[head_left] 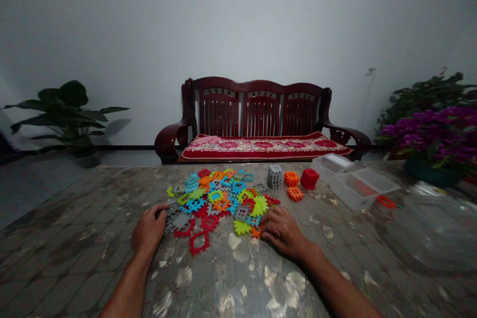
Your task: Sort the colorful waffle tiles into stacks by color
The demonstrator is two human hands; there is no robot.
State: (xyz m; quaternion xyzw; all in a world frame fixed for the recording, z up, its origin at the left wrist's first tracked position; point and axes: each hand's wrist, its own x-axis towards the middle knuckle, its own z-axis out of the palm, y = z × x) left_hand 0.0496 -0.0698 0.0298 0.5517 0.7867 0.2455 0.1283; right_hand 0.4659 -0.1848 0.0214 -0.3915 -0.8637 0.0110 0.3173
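Flanking the pile of plastic tiles [219, 203] on the counter [93, 238], the left hand [149, 228] lay loosely curled over gray tiles [179, 221], the right hand [283, 231] flat against green tiles [242, 228], neither clearly grasping.

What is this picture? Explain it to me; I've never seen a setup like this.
This is one view from a camera worn on a person's head, looking forward and down, so the forearms at the bottom are the wearer's own. The left hand rests on grey pieces at the edge of a heap of colourful interlocking plastic pieces. The right hand lies against orange and green ones. Neither clearly holds anything. On the mottled tabletop beyond stand a grey stack, an orange stack, a red stack and a clear plastic box.
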